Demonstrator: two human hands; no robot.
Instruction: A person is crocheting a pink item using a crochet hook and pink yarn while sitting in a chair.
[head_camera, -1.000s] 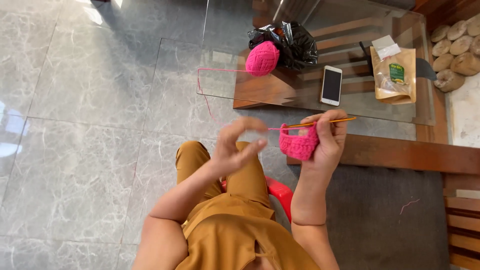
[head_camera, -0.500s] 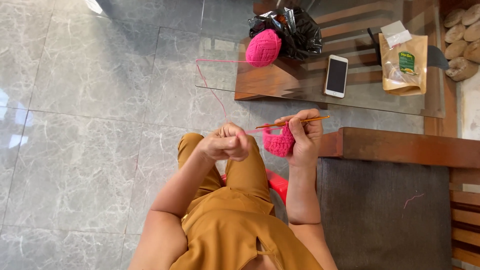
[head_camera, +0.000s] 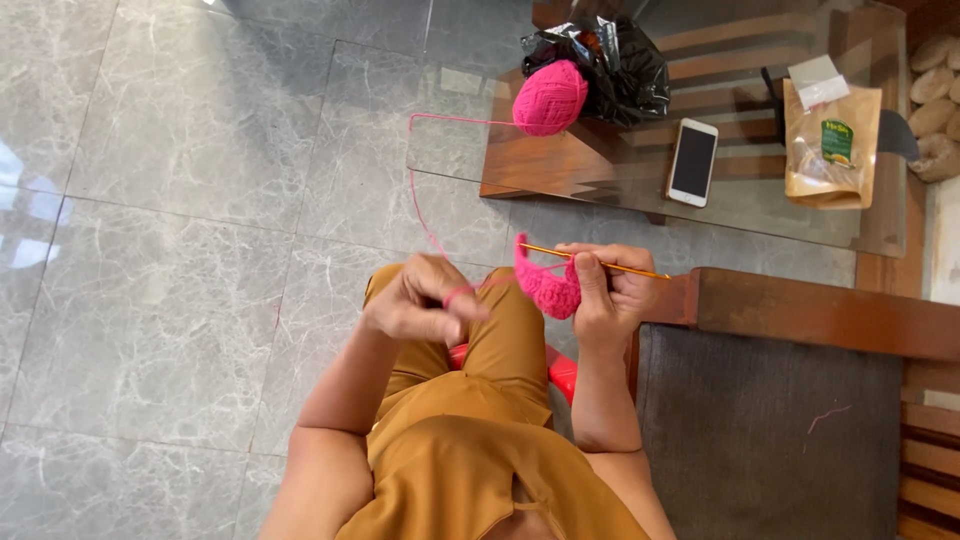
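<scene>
A: Pink crochet piece (head_camera: 548, 287) sits at centre, pinched in the right hand (head_camera: 607, 297), which also grips the hook (head_camera: 600, 264) pointing toward 3 o'clock.

B: And the left hand (head_camera: 420, 299)?

A: Clenched on the yarn strand (head_camera: 425, 215), at 9 o'clock from the piece. The strand runs toward 12 o'clock to the yarn ball (head_camera: 550, 97) on the glass bench (head_camera: 760, 215), beside a phone (head_camera: 692, 161).

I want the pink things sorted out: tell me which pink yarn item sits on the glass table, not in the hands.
The round pink yarn ball, beside the black bag; the crocheted piece is in the right hand.
</scene>
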